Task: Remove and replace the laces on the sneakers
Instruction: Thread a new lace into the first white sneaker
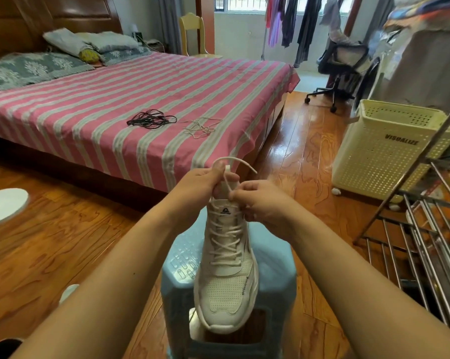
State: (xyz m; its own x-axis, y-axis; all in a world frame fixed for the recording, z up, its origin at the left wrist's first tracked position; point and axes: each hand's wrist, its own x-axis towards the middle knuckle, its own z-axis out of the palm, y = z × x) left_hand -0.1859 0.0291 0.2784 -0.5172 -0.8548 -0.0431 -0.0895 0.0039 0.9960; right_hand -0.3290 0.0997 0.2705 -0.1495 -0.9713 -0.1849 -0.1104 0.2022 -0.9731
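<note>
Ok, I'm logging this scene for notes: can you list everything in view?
sneaker: 1, cream, on the stool
lace: 1, cream, threaded through the sneaker, ends held
stool: 1, light blue, on the floor
black laces: 1 pile, on the bed
pale laces: 1 pile, beside the black
bed: 1, pink-striped sheet
basket: 1, cream, right
rack: 1, metal, far right
office chair: 1, black, by window
left hand: grips lace
right hand: pinches lace

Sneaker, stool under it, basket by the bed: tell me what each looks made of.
Sneaker: cream upper, seemingly synthetic leather or mesh, matte, with punched perforations over the toe.
Stool: pale blue moulded plastic, slightly glossy, with stamped slots in the seat.
Basket: cream rigid plastic, by its regular grid of holes and printed lettering.
</note>
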